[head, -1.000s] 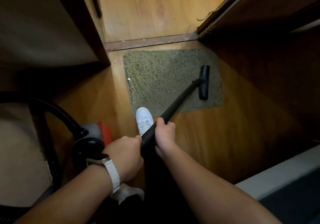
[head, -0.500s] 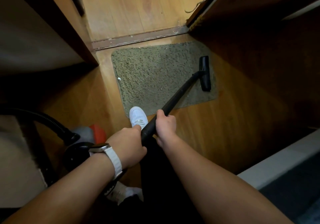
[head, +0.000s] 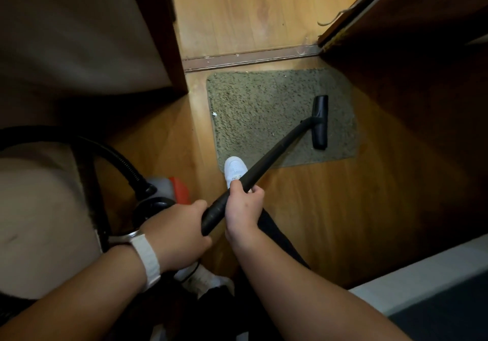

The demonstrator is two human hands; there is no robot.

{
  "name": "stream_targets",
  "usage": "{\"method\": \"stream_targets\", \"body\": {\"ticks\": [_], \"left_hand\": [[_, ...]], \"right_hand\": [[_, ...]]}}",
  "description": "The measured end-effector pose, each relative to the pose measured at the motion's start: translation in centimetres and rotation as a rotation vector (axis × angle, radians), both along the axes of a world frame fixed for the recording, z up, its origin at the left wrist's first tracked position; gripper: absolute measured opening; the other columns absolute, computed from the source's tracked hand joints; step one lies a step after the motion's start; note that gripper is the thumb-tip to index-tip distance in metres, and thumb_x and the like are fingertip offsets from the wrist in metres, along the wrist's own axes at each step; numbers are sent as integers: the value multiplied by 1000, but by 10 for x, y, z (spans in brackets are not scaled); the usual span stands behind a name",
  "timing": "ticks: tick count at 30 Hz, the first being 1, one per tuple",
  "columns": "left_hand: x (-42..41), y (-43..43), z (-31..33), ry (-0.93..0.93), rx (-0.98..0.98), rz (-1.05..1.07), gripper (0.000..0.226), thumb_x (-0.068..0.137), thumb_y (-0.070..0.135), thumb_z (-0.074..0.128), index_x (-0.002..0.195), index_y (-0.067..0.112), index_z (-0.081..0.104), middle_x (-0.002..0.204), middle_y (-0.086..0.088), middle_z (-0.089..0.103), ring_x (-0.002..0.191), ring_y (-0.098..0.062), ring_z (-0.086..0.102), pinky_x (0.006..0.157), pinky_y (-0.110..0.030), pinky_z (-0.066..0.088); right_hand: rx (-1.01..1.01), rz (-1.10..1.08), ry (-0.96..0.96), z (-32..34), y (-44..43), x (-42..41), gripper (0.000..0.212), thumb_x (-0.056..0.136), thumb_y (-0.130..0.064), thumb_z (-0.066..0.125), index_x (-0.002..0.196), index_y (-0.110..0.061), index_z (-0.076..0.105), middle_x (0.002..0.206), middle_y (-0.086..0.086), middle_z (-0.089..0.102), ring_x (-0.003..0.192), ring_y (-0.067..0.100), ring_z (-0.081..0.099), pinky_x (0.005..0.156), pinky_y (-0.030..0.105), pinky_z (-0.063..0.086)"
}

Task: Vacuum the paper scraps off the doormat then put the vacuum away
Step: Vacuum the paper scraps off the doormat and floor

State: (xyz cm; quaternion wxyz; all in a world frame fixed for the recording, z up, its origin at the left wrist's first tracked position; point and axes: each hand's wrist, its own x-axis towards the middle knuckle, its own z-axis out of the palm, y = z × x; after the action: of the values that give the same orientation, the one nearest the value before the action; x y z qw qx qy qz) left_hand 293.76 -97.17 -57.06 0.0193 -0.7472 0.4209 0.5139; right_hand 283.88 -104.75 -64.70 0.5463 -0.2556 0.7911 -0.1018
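Black plastic wand [head: 264,166] slants down to the nozzle [head: 320,123], flat on the right side of the doormat [head: 264,108]; left hand [head: 177,232] and right hand [head: 244,208] each have a grip curled round the wand, staggered, probably for leverage; a white paper scrap [head: 214,114] lies at the mat's left edge.

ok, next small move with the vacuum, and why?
Probably sweep the nozzle left across the doormat: a white paper scrap lies at its left edge, the nozzle sits near the right edge. Left hand and right hand grip the wand.
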Motion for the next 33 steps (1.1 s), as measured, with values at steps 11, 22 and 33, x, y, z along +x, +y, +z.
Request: {"method": "stream_targets", "body": {"ticks": [11,22,33], "left_hand": [[9,17,4,-22,-60,118,27,78,40,65,102,28,57,83,3,64,81,-17,62,73,-37,53],[-23,-50,-31,-32,-132,89,28,78,42,61,101,26,56,90,0,68,90,-24,65,67,-33,52],[-14,-41,-26,-17,-106,106,27,78,38,63,101,25,57,88,-1,69,87,-22,66,67,-31,51]], "right_hand": [[7,20,37,-4,1,13,44,87,-25,60,128,-15,48,103,0,63,90,16,63,86,35,54],[-59,24,157,-22,-70,-16,42,89,-28,60,126,-12,49,110,5,65,91,18,60,77,26,40],[-36,20,114,-16,-59,-9,41,89,-25,59,126,-13,46,113,5,62,95,20,60,80,27,41]]}}
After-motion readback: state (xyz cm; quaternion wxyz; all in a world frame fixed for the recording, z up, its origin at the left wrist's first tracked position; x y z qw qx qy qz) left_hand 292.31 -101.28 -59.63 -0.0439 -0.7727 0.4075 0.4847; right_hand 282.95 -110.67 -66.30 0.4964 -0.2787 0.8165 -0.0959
